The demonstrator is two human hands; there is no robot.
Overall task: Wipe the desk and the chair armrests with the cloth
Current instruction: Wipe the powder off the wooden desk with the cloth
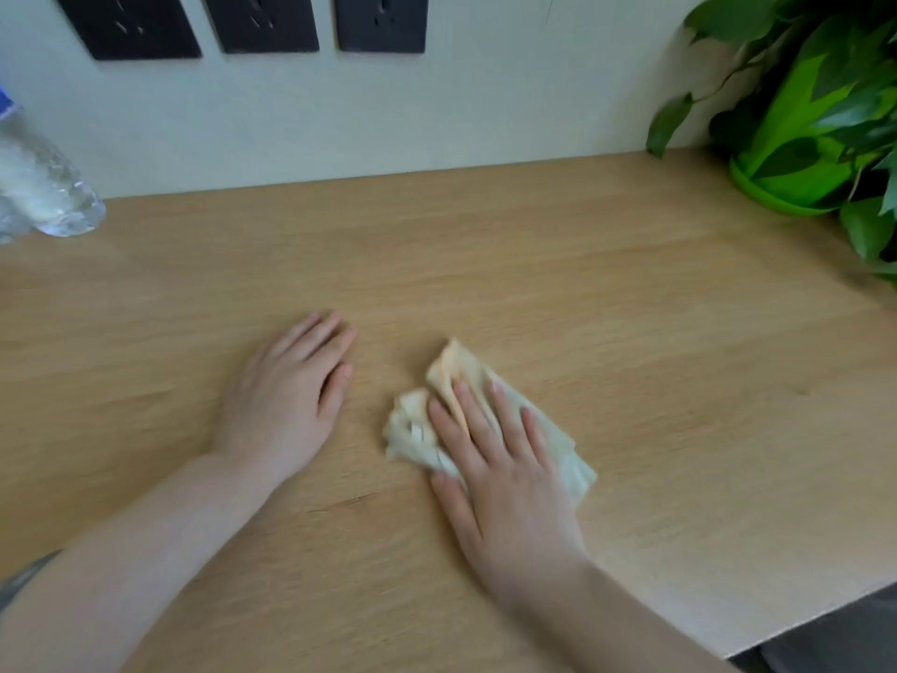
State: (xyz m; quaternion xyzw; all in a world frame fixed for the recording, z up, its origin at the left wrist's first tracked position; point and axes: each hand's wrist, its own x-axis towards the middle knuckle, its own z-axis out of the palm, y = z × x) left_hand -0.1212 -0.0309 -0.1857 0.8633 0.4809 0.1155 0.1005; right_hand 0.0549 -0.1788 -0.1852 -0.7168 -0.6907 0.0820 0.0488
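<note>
A crumpled pale yellow-white cloth [420, 429] lies on the light wooden desk [631, 357], near the middle. My right hand [500, 473] lies flat on top of the cloth, fingers spread, pressing it against the desk. To the left of the cloth, my left hand [291, 391] rests palm down on the bare wood, apart from it and holding nothing. The chair armrests are out of view.
A clear plastic water bottle [39, 182] stands at the desk's far left. A green potted plant [815, 138] with trailing leaves fills the far right corner. Three black wall sockets [262, 21] sit on the pale back panel. The desk's front edge runs along the lower right.
</note>
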